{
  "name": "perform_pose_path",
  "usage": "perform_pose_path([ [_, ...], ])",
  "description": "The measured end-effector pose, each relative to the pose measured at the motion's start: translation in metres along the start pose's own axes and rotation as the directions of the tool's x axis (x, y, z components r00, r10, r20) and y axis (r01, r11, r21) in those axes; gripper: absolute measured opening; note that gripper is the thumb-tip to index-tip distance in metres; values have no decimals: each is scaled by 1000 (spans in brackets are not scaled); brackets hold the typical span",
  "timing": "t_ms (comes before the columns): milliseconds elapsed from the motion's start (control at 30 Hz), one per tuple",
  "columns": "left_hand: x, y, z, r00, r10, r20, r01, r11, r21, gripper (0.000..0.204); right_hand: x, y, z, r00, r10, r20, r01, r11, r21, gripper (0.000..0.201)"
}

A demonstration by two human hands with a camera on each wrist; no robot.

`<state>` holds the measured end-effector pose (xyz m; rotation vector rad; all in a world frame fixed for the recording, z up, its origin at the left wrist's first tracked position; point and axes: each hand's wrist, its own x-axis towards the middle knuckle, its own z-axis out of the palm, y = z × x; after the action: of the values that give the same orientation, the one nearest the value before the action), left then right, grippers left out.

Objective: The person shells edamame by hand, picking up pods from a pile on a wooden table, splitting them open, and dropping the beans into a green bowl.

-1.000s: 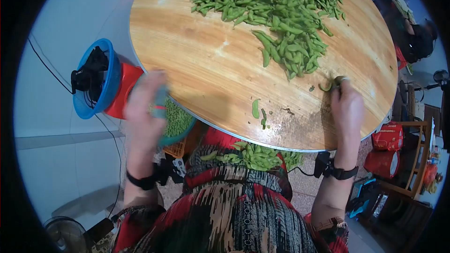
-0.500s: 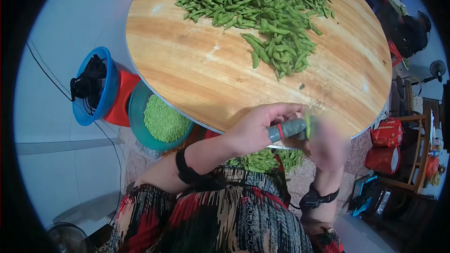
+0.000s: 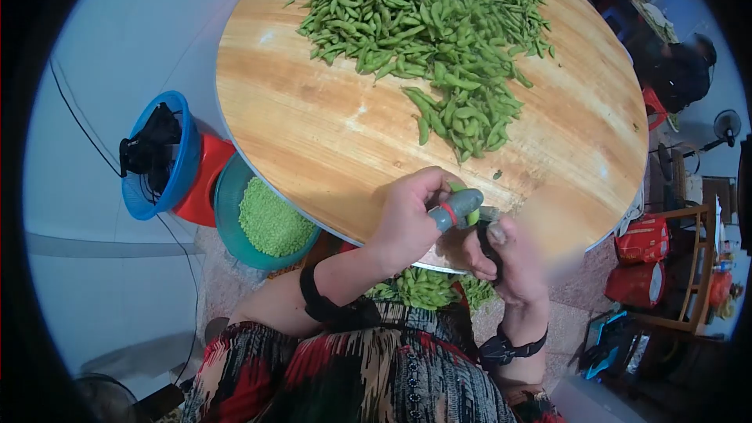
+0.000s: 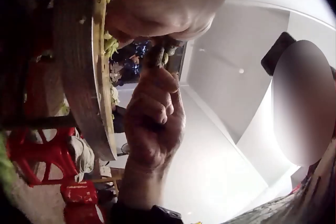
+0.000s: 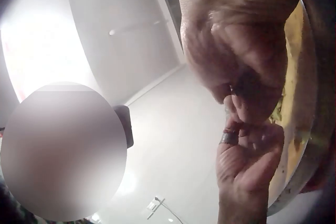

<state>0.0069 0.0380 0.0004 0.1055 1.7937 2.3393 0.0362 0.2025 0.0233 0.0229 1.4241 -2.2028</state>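
My left hand [image 3: 411,215] pinches a green soybean pod [image 3: 473,218] above the near edge of the round table. A grey-green thumb cover [image 3: 458,207] with a red band lies against the pod. Close to its right is my right hand [image 3: 517,262], fingers curled around a small dark piece [image 3: 489,247]; its kind I cannot tell. In the left wrist view, the right hand [image 4: 155,119] meets the left hand [image 4: 163,8] at the fingertips. A metal ring [image 5: 229,137] shows on the left hand in the right wrist view.
A large heap of soybean pods [image 3: 423,19] covers the far part of the round wooden table [image 3: 313,141]. Below its left edge stands a green basin [image 3: 227,219] of shelled beans [image 3: 274,219]. Beside it are a red stool [image 3: 205,180] and blue basket [image 3: 174,184]. More pods [image 3: 423,290] lie at the lap.
The left hand has come from over the bean basin to the right hand and now holds a pod. My right hand has drawn back from the tabletop towards the near edge.
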Motion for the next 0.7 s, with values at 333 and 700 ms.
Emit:
perform_pose_path([
  [333, 2, -8, -7, 986, 166, -24, -156, 959, 236, 5, 13, 3, 4, 1000, -6, -22, 3, 994, -112, 25],
  [700, 6, 4, -13, 985, 10, 172, -42, 982, 184, 11, 25, 5, 6, 993, 114, -4, -112, 981, 162, 14],
])
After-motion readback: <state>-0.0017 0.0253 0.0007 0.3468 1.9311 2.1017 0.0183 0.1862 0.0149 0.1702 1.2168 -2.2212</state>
